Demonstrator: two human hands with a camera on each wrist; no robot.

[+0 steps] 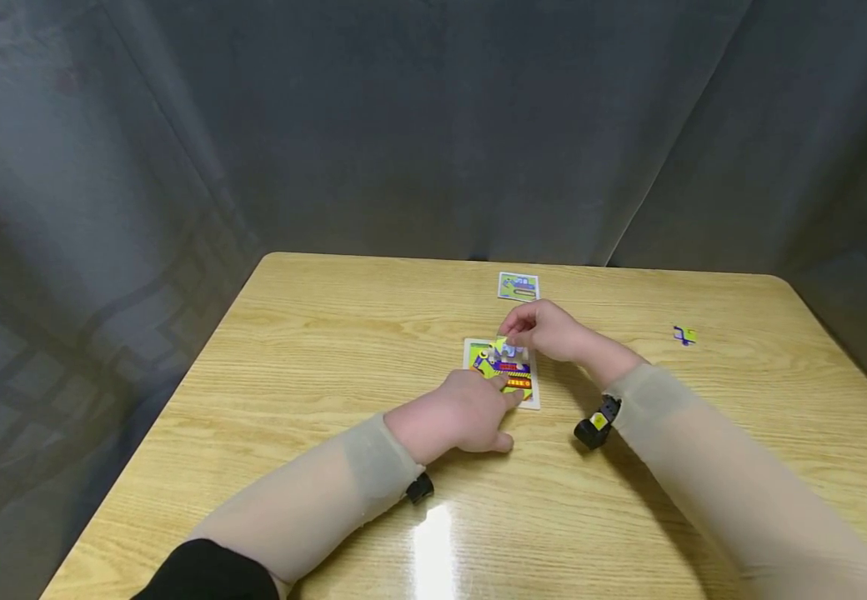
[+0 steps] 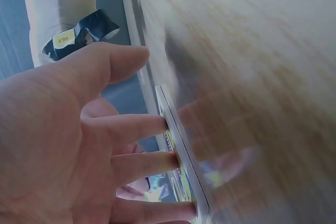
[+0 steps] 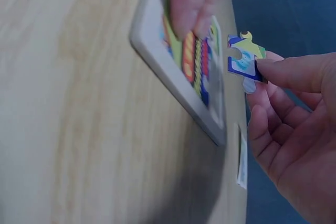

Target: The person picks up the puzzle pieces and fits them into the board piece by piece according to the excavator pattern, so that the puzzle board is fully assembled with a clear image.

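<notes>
1. Right hand [image 1: 546, 331] hovers just above the puzzle tray [image 1: 499, 371], pinching a puzzle piece [image 3: 243, 61] between thumb and fingertips; the right wrist view shows the piece clear of the tray, held beside its far edge.
2. Left hand [image 1: 463, 412] lies flat with straight fingers [image 2: 142, 127], their tips pressing on the near part of the tray.
3. Under both hands is a light wood-grain table [image 1: 313, 367] with rounded corners; a bright glare patch shows on its near part.
4. Grey curtain [image 1: 433, 125] hangs in folds behind and to both sides of the table.
5. Lying at the middle of the table, the tray is a white-bordered rectangle whose picture is yellow-green with red, orange and purple bands.
6. Blue, white and yellow-green in colour, the held piece has a knob and a notch along its edges.
7. Beyond the tray, near the table's far edge, lies a small card [image 1: 518, 286] with a blue and green picture.
8. Well apart to the right lies a loose piece [image 1: 685, 335], blue and yellow.
</notes>
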